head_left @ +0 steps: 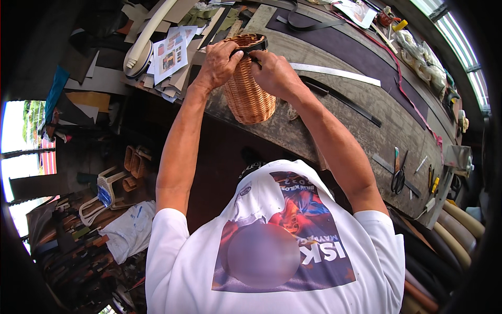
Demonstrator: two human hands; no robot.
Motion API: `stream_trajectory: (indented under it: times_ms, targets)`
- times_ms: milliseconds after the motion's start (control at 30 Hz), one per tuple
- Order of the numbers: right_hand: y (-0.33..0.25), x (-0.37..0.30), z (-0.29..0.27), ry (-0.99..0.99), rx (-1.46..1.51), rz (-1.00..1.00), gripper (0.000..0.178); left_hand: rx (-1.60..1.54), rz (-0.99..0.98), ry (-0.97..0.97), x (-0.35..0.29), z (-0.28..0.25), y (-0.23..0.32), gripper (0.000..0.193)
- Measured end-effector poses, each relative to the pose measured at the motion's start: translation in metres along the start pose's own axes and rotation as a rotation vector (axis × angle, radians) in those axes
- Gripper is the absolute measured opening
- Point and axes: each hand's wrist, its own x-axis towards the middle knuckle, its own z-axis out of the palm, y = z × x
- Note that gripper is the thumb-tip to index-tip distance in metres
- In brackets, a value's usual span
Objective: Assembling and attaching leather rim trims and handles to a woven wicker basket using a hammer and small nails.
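A tall woven wicker basket (249,99) stands tilted at the near edge of the workbench. Around its upper part, just below the rim, runs a black strap (257,46), apparently leather. My left hand (219,64) grips the basket's left side at the rim, with the thumb pressed on the strap. On the right side my right hand (274,74) is closed with its fingers pinching the strap against the wicker. Its fingertips are partly hidden behind the knuckles.
Beyond the basket lie a metal ruler (337,74), a long black strip (348,103) and a dark leather sheet (361,65). Black scissors (398,178) rest at the right. Paper sheets with pictures (170,55) lie on scraps at the left. A white chair (107,191) stands lower left.
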Motion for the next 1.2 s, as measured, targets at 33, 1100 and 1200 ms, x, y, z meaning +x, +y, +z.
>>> stream_trajectory:
  times_ms: [33, 1100, 1200]
  targets:
    - [-0.001, -0.001, -0.003, -0.015, 0.005, 0.003, 0.037, 0.001, 0.021, 0.033, -0.002, 0.002, 0.003, 0.027]
    - [-0.013, -0.033, -0.055, -0.419, -0.831, -0.347, 0.015, 0.098, 0.054, 0.248, -0.027, 0.034, 0.085, 0.019]
    - [-0.011, -0.032, -0.053, -0.356, -0.810, -0.321, 0.019, 0.090, 0.060, 0.321, -0.026, 0.035, 0.083, 0.020]
